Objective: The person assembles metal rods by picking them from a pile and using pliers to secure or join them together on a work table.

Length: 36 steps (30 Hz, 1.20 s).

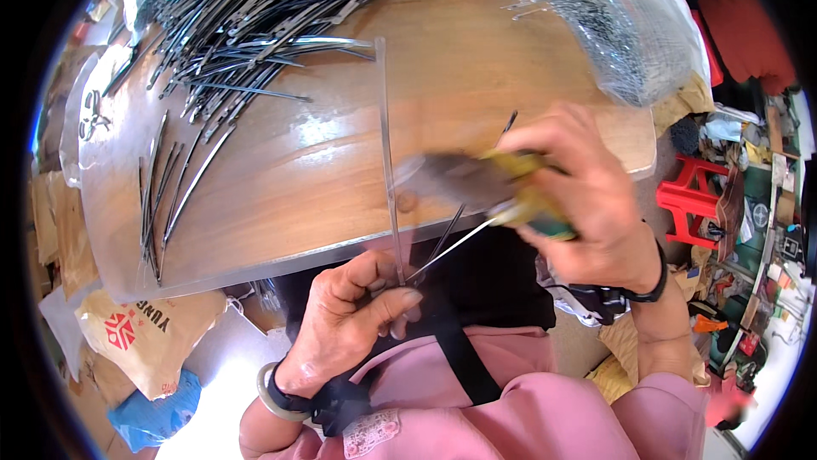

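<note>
My left hand (353, 302) is closed at the table's near edge, thumb and fingers pinching the lower end of a long thin metal strip (385, 128) that stands up away from me. My right hand (596, 205) is wrapped round pliers (455, 181) with yellow-green handles. Motion smears the pliers' head, which points left across the strip. A thin pale wire or strip (455, 247) runs from the right hand down to the left fingertips. Beside it a dark strip (447, 234) slants from the left hand up behind the pliers.
A large heap of dark strips (255, 26) covers the table's far left, with a smaller bunch (162, 196) nearer. Clear plastic bags (630, 34) of thin metal pieces lie far right. A red stool (691, 200) stands right; a brown paper bag (153, 337) lies lower left.
</note>
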### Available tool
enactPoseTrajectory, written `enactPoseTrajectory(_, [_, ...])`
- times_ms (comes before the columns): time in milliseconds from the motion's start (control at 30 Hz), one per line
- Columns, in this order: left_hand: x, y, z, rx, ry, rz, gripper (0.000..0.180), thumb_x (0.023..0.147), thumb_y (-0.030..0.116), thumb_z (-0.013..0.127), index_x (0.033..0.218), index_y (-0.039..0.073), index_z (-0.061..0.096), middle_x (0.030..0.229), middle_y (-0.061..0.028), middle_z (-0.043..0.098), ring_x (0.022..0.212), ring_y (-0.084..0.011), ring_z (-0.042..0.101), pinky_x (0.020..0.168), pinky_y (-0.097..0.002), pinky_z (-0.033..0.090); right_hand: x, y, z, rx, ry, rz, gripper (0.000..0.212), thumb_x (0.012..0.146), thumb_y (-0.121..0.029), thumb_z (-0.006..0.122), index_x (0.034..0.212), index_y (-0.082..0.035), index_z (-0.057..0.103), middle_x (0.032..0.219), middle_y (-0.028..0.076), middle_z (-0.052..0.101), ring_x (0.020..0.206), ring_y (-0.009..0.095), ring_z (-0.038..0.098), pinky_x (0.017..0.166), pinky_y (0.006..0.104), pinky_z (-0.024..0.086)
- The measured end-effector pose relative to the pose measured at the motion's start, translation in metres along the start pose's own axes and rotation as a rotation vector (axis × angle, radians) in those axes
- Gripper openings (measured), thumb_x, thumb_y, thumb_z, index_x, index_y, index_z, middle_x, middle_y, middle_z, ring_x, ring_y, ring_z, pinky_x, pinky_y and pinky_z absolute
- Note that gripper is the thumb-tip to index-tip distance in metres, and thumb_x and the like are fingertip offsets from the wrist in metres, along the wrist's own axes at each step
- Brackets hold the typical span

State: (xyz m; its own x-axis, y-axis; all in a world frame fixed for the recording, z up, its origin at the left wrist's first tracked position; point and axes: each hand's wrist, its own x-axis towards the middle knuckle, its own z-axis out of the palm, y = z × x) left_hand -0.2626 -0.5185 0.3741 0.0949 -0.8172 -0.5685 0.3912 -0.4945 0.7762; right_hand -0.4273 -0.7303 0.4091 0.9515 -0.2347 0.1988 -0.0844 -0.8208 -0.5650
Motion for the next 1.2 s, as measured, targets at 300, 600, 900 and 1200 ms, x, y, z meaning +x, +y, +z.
enactPoseTrajectory(300, [0.0,0.0,0.004,0.048,-0.048,-0.145,0.007,0.092,-0.003,0.059,0.098,-0.003,0.06,0.075,-0.0035,0.063,0.056,-0.0055,0.05,0.051,-0.0199,0.04,-0.001,0.008,0.03,0.018,-0.058,-0.096,0.023,0.067,-0.006,0.065,0.089,0.0,0.068,0.096,0.01,0.058,0.088,0.026,0.057,0.088,0.0434,0.037])
enactPoseTrajectory(600, [-0.01,0.022,-0.016,-0.044,-0.092,-0.094,0.047,0.087,-0.014,0.053,0.132,-0.002,0.055,0.096,-0.0076,0.068,0.07,-0.0087,0.059,0.061,-0.022,0.047,-0.005,-0.003,0.026,0.025,-0.007,-0.118,0.031,0.05,-0.002,0.066,0.081,0.001,0.062,0.102,0.012,0.056,0.081,0.028,0.057,0.084,0.0471,0.037])
enactPoseTrajectory(900, [0.013,0.002,-0.011,0.293,-0.121,-0.002,0.027,0.086,-0.003,0.057,0.113,-0.002,0.061,0.082,-0.0083,0.065,0.075,-0.0156,0.062,0.067,-0.0276,0.049,0.0,-0.016,0.035,-0.003,0.02,-0.17,0.027,0.054,-0.011,0.066,0.08,-0.005,0.063,0.103,0.01,0.058,0.09,0.026,0.057,0.085,0.0474,0.036])
enactPoseTrajectory(1200, [0.01,0.002,0.016,-0.606,0.085,0.028,0.013,0.096,0.007,0.058,0.101,-0.005,0.058,0.066,-0.0056,0.053,0.044,-0.0079,0.038,0.041,-0.0223,0.027,-0.038,-0.011,0.018,0.275,-0.011,0.326,0.023,0.079,-0.016,0.078,0.085,0.004,0.069,0.108,0.015,0.058,0.097,0.029,0.061,0.08,0.0343,0.05])
